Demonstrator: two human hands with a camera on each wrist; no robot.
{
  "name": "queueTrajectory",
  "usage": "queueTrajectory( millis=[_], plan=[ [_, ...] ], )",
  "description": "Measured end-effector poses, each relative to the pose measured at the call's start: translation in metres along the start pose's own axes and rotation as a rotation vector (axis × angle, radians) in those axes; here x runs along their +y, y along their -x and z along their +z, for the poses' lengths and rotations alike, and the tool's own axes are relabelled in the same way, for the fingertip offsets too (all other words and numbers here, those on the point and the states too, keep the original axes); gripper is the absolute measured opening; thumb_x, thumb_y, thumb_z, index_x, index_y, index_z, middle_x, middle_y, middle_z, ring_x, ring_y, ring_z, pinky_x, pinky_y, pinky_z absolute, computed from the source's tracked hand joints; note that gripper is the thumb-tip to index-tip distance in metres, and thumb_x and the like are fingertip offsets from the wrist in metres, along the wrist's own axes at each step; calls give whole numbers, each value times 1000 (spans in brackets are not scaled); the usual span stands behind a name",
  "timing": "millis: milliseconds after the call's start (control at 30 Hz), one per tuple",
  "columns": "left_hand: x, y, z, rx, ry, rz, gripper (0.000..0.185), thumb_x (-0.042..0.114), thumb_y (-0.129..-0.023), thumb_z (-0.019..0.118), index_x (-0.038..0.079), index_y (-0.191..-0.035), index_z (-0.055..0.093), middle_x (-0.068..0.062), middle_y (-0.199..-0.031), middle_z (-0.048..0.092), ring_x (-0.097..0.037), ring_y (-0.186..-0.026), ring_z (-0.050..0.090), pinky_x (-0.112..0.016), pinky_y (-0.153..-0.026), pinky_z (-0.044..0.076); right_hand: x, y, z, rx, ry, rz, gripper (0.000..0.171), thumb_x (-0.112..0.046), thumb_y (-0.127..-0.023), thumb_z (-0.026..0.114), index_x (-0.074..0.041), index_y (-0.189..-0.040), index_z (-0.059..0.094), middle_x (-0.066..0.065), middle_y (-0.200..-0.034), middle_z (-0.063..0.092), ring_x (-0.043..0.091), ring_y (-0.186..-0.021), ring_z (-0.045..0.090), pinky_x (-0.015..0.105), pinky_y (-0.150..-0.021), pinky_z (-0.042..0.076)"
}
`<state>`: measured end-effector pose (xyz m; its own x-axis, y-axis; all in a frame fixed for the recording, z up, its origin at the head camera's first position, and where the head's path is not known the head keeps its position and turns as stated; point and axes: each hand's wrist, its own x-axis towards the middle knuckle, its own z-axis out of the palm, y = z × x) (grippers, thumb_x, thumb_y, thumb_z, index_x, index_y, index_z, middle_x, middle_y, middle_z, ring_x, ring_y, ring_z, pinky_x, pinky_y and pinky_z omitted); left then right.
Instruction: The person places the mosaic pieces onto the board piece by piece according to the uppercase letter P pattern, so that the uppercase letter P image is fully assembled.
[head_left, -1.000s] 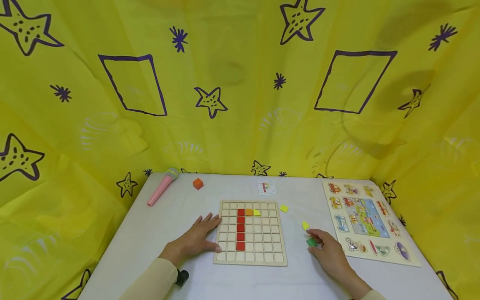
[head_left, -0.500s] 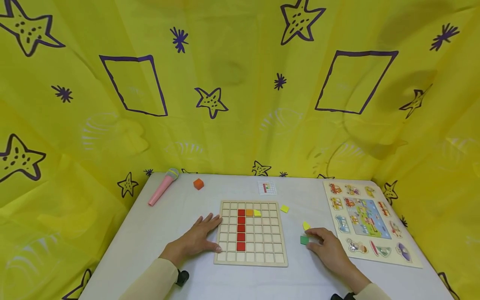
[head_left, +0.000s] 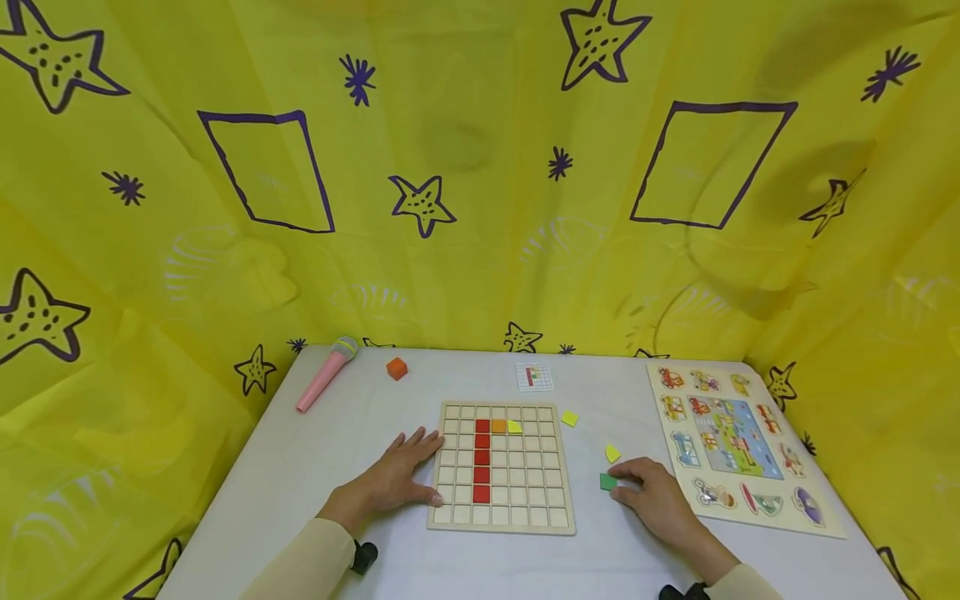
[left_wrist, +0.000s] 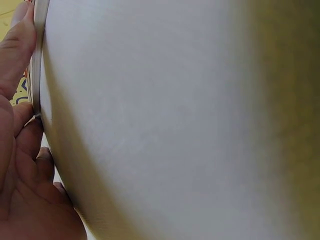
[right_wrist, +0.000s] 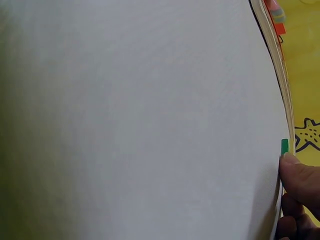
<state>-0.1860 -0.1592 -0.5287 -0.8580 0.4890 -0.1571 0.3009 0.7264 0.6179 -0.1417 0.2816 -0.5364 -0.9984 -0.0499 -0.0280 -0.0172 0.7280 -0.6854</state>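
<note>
A wooden grid board [head_left: 537, 492] lies in the middle of the table, with a column of red squares [head_left: 482, 457], an orange square [head_left: 499, 427] and a yellow cut-corner piece [head_left: 514, 427] in its cells. Along the board's left edge my left hand [head_left: 388, 478] rests with spread fingers, its thumb touching the lower left side. To the right of the board, my right hand [head_left: 657, 502] pinches a green square tile [head_left: 607, 482] between thumb and fingertips, low by the tabletop. The right wrist view shows the green tile [right_wrist: 285, 146] at the thumb tip. Just beyond those fingers lies a loose yellow piece [head_left: 612, 453].
Another yellow piece [head_left: 570, 418] lies near the board's upper right corner. Behind the board is a small printed grid card [head_left: 534, 377]. A picture puzzle board [head_left: 738, 446] occupies the right side. Back left are an orange cube [head_left: 397, 368] and a pink toy microphone [head_left: 324, 379].
My right hand has shifted slightly left with the green tile, which now lies flatter and shows more of its face. My left hand and the board have stayed in place.
</note>
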Motion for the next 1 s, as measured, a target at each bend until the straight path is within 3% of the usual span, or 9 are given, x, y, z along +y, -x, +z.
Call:
queueTrajectory(
  millis=[200, 433, 567, 1000],
  plan=[
    [-2, 0, 0, 0, 5, 11, 103, 43, -81, 89, 5, -163, 40, -14, -172, 33, -39, -163, 17, -60, -133, 7, -1, -2, 1, 5, 23, -2, 22, -7, -92, 77, -5, -115, 76, 10, -116, 73, 30, -114, 66, 50, -100, 54],
    [-3, -1, 0, 1, -5, 17, 103, 44, -81, 89, 6, -163, 39, -14, -172, 33, -40, -163, 17, -60, -134, 7, -7, -4, -5, 15, -34, 29, 26, -8, -97, 74, -5, -123, 72, 4, -106, 74, 17, -97, 65, 27, -80, 54],
    [-4, -1, 1, 1, -7, 20, 103, 44, -81, 89, 6, -163, 39, -14, -172, 33, -40, -163, 17, -61, -133, 7, -7, -6, -9, 51, -79, 49, 28, -6, -96, 74, -6, -123, 72, 5, -101, 74, 16, -92, 63, 21, -72, 52],
    [-4, -1, 1, -1, -3, 24, 103, 44, -81, 89, 6, -163, 39, -14, -172, 33, -39, -163, 16, -60, -134, 6, -17, -19, 3, 108, -177, 48, 29, -3, -96, 74, -7, -125, 73, 9, -107, 74, 14, -95, 64, 18, -75, 56]
  ],
)
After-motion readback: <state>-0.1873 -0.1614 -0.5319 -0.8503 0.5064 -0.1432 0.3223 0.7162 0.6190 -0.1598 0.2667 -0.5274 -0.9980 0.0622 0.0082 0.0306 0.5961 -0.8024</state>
